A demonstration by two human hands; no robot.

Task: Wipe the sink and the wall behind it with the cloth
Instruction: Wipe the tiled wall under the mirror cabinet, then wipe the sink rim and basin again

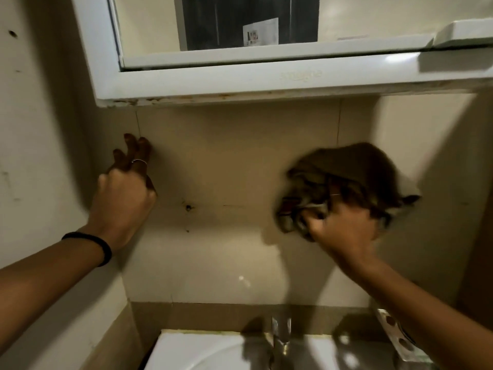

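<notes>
My right hand (344, 222) grips a bunched dark brown patterned cloth (344, 172) and holds it against the beige tiled wall (226, 161) at the right, below the mirror cabinet. The cloth is blurred. My left hand (128, 182) rests on the same wall at the left, its fingers stretched upward along the tile, with a ring on one finger and a black band on the wrist. The white sink (202, 351) lies at the bottom of the view, under both arms, and a chrome tap (280, 335) stands at its back edge.
A white-framed mirror cabinet (240, 81) juts out just above the hands. Side walls close in on the left and right. A small dark hole (189, 208) marks the tile between the hands. A small patterned object (397, 340) stands at the sink's right edge.
</notes>
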